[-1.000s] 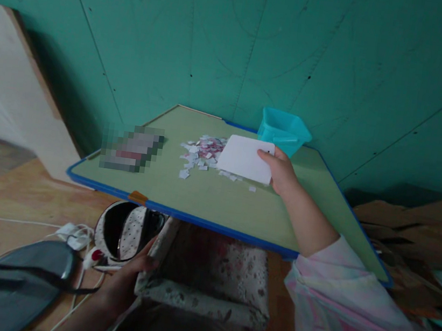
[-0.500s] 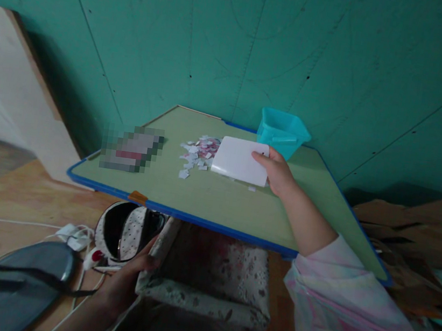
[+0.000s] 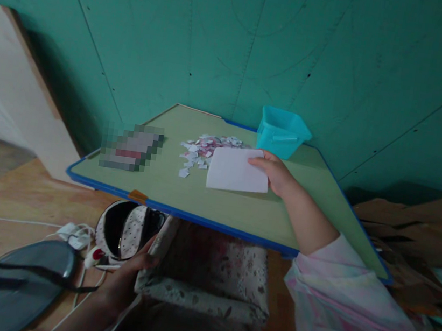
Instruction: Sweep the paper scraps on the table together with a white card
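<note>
My right hand (image 3: pixel 277 174) is closed on a flat white rectangular panel (image 3: pixel 233 173), thumb on top and the other fingers hidden beneath. The panel is tilted over the table, just in front of a loose pile of small white and pinkish paper scraps (image 3: pixel 203 146). Below the table's front edge, my left hand (image 3: pixel 136 267) grips the left side of a fabric-covered storage box (image 3: pixel 203 300) with a floral print. The box's open top faces up under the table edge, and its inside is dark.
The pale green table (image 3: pixel 154 181) has blue edging. A turquoise plastic basket (image 3: pixel 279 140) stands at its back right, and a blurred-out flat item (image 3: pixel 131 148) lies at the left. On the floor are a dotted bag (image 3: pixel 130 232), white cables (image 3: pixel 75 234) and a grey round stool seat (image 3: pixel 13 290).
My right hand has drawn the white panel slightly toward me and changed its tilt, so more of the scraps show behind it. My left hand and the storage box stay almost still.
</note>
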The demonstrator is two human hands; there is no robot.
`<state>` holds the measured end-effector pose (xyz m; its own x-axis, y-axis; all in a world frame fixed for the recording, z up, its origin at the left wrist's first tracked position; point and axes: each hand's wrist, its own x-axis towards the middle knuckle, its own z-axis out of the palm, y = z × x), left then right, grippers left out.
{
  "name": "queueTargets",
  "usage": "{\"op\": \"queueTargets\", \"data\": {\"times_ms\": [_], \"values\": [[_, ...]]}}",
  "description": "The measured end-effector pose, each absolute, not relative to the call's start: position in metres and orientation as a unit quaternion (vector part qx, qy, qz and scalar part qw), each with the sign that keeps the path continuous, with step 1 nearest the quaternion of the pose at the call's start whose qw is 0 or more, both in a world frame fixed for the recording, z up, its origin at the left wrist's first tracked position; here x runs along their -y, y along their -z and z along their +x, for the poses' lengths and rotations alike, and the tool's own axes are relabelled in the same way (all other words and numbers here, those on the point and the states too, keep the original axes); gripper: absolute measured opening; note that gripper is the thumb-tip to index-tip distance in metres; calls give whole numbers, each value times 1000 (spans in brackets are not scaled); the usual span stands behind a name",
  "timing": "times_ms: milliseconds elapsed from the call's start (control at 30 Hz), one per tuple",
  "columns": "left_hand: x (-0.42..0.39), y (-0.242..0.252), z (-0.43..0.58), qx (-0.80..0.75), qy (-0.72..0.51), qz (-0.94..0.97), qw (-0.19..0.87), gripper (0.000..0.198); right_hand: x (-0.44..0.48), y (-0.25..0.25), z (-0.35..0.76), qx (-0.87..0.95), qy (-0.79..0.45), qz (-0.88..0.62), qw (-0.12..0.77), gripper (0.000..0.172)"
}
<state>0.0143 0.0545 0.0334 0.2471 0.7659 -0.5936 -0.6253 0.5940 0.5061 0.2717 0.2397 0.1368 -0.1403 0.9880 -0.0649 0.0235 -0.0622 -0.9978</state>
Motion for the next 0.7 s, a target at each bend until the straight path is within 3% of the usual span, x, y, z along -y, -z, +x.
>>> {"op": "queueTargets", "data": {"times_ms": [300,533,700], "values": [[-52,-49,18,-454,-458,112,756,63,-238,-139,273,528,-535,-481,450,29],[-53,-49,20,-456,-462,121,751,63,-232,-140,270,548,-598,-449,376,30],[-55,-50,19,-442,-467,125,755,63,-232,-142,273,523,-595,-452,410,31]]}}
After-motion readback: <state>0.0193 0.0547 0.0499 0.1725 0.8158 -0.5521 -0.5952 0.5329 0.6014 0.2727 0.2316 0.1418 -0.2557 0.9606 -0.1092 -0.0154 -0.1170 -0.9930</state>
